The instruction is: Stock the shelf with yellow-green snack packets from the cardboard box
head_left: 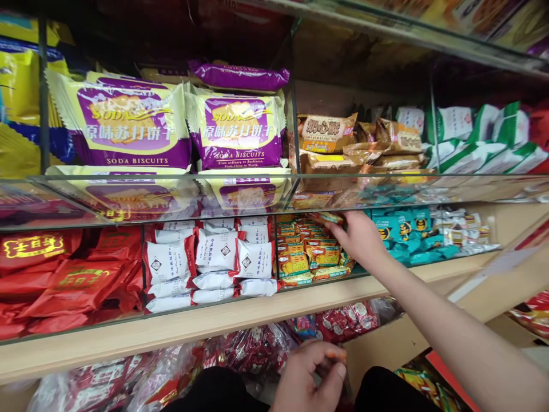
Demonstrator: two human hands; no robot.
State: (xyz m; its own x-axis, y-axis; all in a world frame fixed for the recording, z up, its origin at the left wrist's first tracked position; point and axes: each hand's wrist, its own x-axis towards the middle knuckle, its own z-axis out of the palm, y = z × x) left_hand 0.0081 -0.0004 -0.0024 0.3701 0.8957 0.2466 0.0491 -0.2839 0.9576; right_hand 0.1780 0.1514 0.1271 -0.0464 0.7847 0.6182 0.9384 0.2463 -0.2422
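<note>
Right hand: our right hand (364,236) is at the lower bin of yellow-orange packets (325,256), fingers closed on a small packet (331,218) above the pile.
Left hand: we have our left hand (305,379) low in front of the shelf (180,323), fingers together on an orange-marked piece (335,355), mostly hidden.
Left of bin: white packets (214,252), then red packets (79,280).
Right of bin: teal packets (403,225).
Above: purple soda biscuits (124,123), brown packets (328,134).
</note>
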